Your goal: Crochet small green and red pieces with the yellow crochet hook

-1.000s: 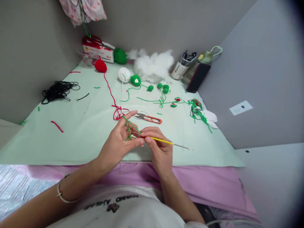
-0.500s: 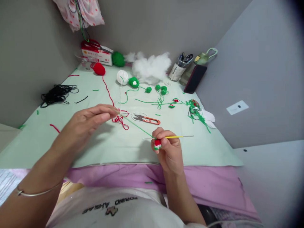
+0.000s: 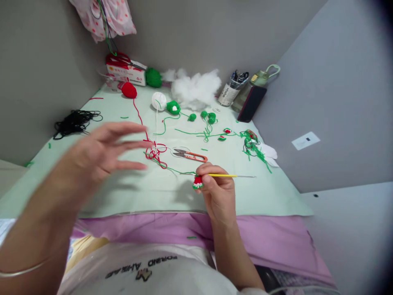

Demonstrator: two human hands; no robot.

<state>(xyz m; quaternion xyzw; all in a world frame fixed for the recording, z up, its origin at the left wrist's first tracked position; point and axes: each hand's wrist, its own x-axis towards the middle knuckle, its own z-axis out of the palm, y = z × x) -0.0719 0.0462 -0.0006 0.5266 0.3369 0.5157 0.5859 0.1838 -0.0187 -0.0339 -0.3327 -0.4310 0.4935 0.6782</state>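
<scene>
Crochet piece (image 3: 197, 182) (partly behind fingers (image 3: 210, 182))

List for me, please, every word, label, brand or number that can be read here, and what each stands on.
"FORBID": on the shirt, as best I can read it.
"AHEAD": also on the shirt, equally tentative.
Box: printed characters, too small and blurred to read.
Pen cup: dark characters on a white label, too small to read.
</scene>
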